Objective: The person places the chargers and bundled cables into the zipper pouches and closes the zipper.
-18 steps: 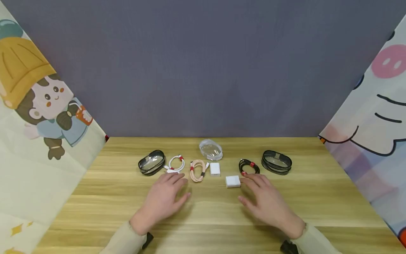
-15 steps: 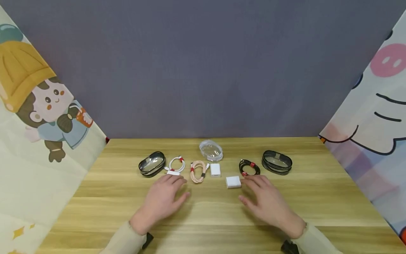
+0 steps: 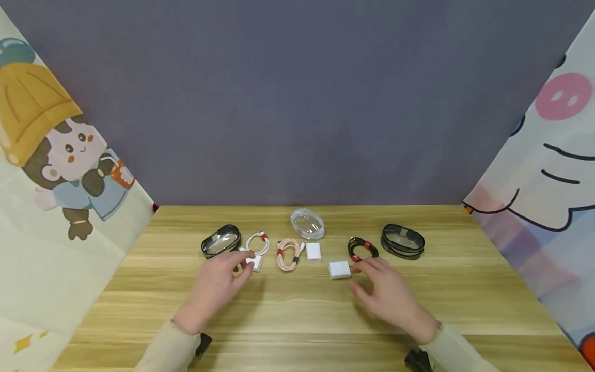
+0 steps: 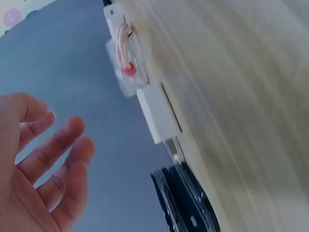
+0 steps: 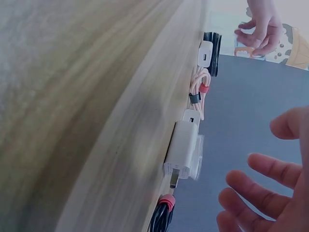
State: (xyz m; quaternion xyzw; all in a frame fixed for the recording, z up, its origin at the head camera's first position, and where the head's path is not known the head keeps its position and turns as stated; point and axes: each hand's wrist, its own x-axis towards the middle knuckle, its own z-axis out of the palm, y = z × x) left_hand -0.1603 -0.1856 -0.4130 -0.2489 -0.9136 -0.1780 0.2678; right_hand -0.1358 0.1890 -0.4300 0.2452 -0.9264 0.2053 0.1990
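My left hand [image 3: 216, 284] is held over the table's left part, fingers loosely bent and nothing in them. Its fingertips overlap a white charger plug [image 3: 254, 264] in the head view; the left wrist view shows the hand raised clear of that plug [image 4: 159, 113]. Just behind it lies a white coiled cable [image 3: 258, 243] with red ties. My right hand [image 3: 388, 294] also hovers without a hold, fingers relaxed and spread. Beside its fingertips sit another white charger plug [image 3: 340, 269] and a black coiled cable [image 3: 362, 249] with red ties.
A pink coiled cable [image 3: 289, 254] and a third white charger plug [image 3: 313, 252] lie between the hands. Farther back rests a clear-and-white coil [image 3: 308, 223]. Black coils flank the row, one left [image 3: 221, 241] and one right [image 3: 402, 241]. A grey panel [image 3: 297, 103] rises behind the table.
My left hand has shifted left and its fingers have bent more, uncovering much of the left charger plug. My right hand stays nearly in place. The head view has shifted slightly.
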